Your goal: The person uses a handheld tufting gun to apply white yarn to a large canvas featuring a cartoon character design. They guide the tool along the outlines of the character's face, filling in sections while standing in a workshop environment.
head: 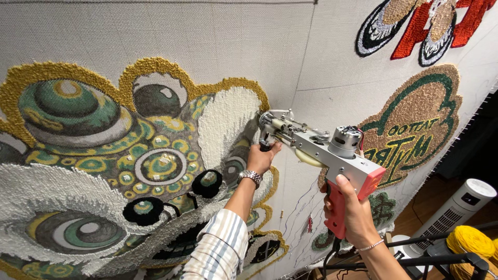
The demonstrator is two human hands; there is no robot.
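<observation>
**Tufting gun pressed to the stretched cloth**

From my head camera: my right hand (354,211) is clenched around the red grip of the tufting gun (321,148), low near the right part of the backing cloth (218,36). My left hand (261,157), wristwatch (250,177) on the wrist, grasps the gun's front handle, its nose touching the cloth beside the white tufted patch (225,122) of the big green-and-gold lion face (104,171). A yellow yarn cone (469,241) sits at the lower right, beside a white tower fan (456,210).
</observation>
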